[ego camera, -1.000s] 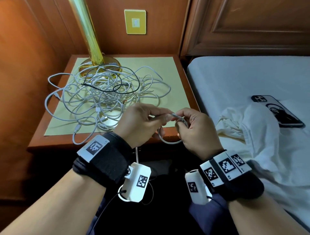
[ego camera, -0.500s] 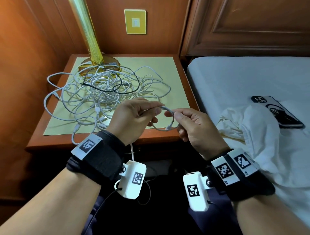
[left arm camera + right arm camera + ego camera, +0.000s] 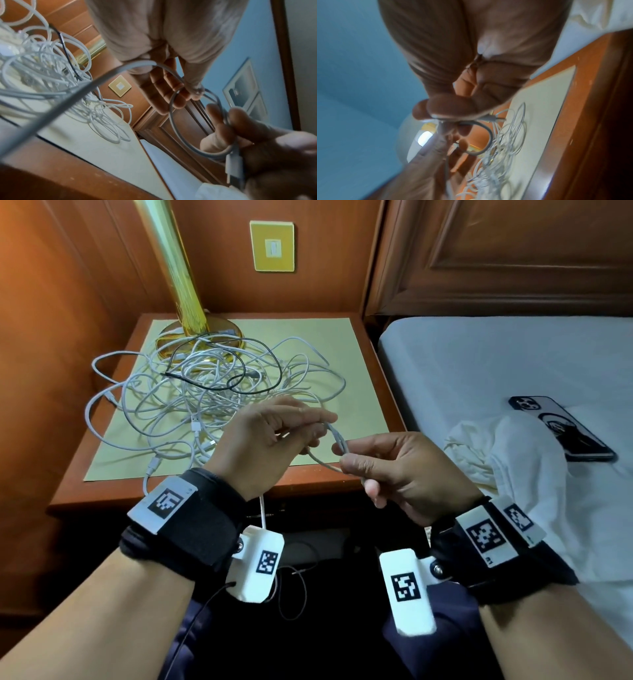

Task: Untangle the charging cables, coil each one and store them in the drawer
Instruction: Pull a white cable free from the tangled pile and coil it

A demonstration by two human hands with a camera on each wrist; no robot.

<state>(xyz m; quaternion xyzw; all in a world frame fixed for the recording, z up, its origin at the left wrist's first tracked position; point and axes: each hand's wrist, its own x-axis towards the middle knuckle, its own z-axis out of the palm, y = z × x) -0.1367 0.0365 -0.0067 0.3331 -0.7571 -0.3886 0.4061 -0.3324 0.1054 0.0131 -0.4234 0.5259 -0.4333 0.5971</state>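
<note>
both hands have lifted and drifted apart since a second ago. the left hand point(image 3: 270, 446) and right hand point(image 3: 404, 470) each pinch the white cable point(image 3: 337, 440), its small loop between them above the surface's point(image 3: 342, 484) near edge. the trailing length (toward the tangle point(image 3: 205, 392)) could snag and pull the coil loose.

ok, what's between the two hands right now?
Head view: only a small loop of white cable spans the gap, pinched by left hand and right hand.

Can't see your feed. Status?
Both hands pinch one white cable, first loop formed. Tangle waits on nightstand. No drawer seen.
</note>
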